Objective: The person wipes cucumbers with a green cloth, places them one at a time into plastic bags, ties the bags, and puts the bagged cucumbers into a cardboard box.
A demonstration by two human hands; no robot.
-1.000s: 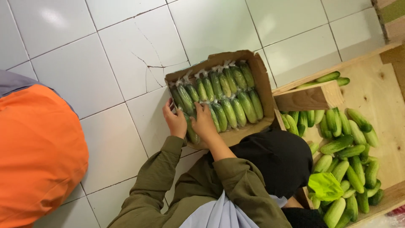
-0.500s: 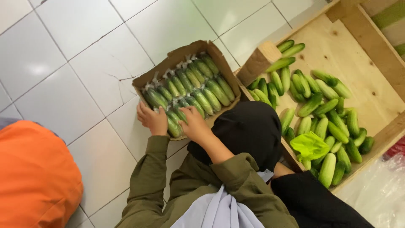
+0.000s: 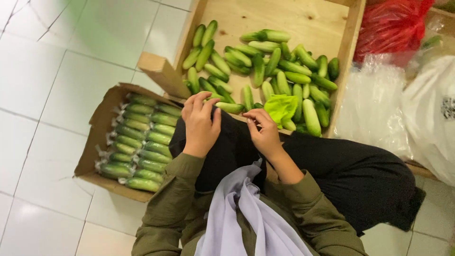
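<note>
- Step in hand: both hands sit over the person's lap, at the front edge of the wooden crate. Judged from their position, the work is at the point of handling single cucumbers between crate and carton.
- Left hand: fingers bent and drawn together, tips just beside one loose cucumber lying along the crate's front edge. Whether they grip it or only touch it cannot be told.
- Right hand: fingers curled inward toward the palm, close to a crumpled lime-green sheet. Whether anything sits in the curl cannot be told.
- Loose cucumbers: piled in the crate's near half. They are smooth-skinned, blunt-ended and short, dark green fading to pale at the tips.
- Cardboard carton: on the floor at the person's left, flaps open. It holds wrapped cucumbers in two neat rows, each in glossy clear film with a twisted end.
- Handling judgement: any pick from the pile calls for a short forward reach over the raised edge and a grip round the middle — the skins look slick. Placing into the carton calls for matching the rows' direction.
- Surroundings: white tiled floor, hard and glazed. A red plastic bag and clear plastic bags lie right of the crate — thin and creased.
- Clothing: olive sleeves, black trousers, and a lavender scarf.
</note>
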